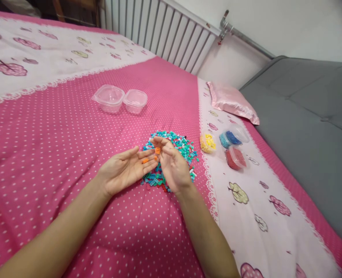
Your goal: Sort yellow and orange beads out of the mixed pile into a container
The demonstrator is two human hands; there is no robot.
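Observation:
A heap of small, mostly teal plastic pieces (179,144) lies on the pink dotted bedspread (58,154). My left hand (124,170) rests palm up beside the heap, fingers stretched out, with a few orange pieces (145,160) lying on its fingers. My right hand (172,164) hovers over the heap with fingertips pinched on one orange piece (157,150), just above the left hand's fingertips.
Two empty clear tubs (119,99) stand farther back on the bed. To the right sit small tubs of yellow (207,143), blue (231,138) and red (235,158) pieces. A pink pillow (231,102), a grey sofa (309,123) and a radiator (165,31) border the bed.

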